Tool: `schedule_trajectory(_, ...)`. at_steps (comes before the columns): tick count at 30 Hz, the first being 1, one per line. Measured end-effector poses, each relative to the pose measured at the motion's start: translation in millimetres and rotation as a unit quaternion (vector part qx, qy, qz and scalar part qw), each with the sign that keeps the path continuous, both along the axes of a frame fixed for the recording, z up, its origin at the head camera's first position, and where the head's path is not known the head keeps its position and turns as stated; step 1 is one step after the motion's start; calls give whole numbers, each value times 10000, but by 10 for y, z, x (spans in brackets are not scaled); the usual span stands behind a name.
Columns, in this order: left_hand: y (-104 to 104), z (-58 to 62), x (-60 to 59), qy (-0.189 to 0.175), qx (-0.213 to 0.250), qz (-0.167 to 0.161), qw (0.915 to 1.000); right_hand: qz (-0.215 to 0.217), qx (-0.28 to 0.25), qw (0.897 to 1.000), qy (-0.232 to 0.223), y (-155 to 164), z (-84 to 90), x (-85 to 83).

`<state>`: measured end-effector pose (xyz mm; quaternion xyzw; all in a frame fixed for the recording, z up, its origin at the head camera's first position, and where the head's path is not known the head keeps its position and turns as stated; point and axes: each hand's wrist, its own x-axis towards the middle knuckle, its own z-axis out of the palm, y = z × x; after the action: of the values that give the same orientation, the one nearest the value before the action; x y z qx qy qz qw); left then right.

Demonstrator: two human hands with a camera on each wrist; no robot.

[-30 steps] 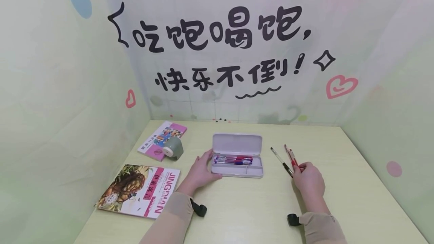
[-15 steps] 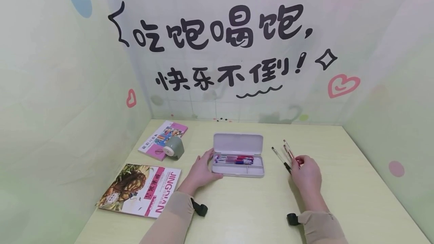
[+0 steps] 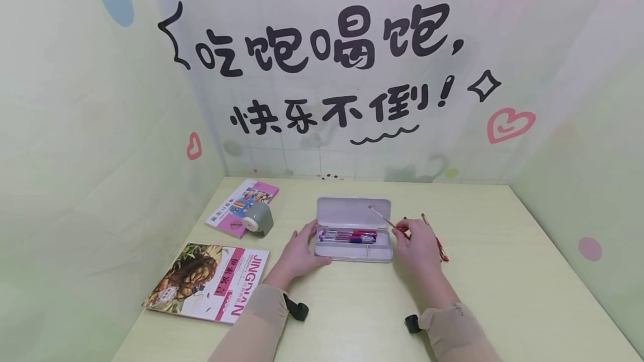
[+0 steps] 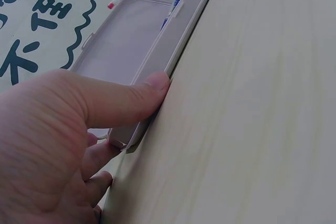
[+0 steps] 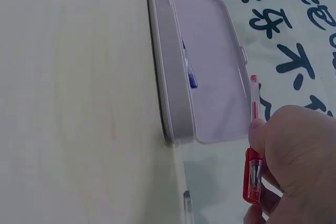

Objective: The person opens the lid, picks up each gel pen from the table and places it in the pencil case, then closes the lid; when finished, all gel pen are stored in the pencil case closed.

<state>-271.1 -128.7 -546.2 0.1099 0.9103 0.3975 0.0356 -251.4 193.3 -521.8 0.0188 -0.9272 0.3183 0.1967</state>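
Observation:
My left hand (image 3: 302, 255) grips the left end of an open pencil case (image 3: 332, 253), its thumb along the front wall in the left wrist view. Several pens (image 3: 347, 237) with purple, red and blue parts lie in the case's back compartment. At the right end of the case, my right hand (image 3: 418, 246) pinches a red gel pen (image 5: 255, 109) between thumb and fingers, its tip end pointing up and left in front of the raised lid (image 3: 352, 213). Another red pen (image 3: 441, 251) lies on the table beyond the right hand, which mostly hides a black pen there.
On the left lie a magazine (image 3: 201, 284) with a lion cover and a smaller pink and white book (image 3: 231, 214). A grey-green pencil sharpener (image 3: 259, 219) stands against that book. Printed cloth walls (image 3: 578, 211) border the table (image 3: 352, 312) at the back and sides.
My right hand has picked a red pen up from beside the other pens and carried it left to the pencil case. The left hand has stayed on the case.

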Motion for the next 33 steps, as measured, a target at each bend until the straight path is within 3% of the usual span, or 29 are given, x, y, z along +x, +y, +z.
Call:
schedule_trajectory(8, -2, 8, 23, -23, 38, 39, 10000, 568, 644, 9963, 10, -394, -8, -76)
schedule_trajectory(21, -11, -15, 21, -19, 60, 70, 10000, 1052, 1446, 9835, 269, -826, -10, -89)
schedule_trajectory(33, -14, 6, 14, 19, 73, 27, 10000, 1018, 1844, 9774, -177, -953, -31, -88)
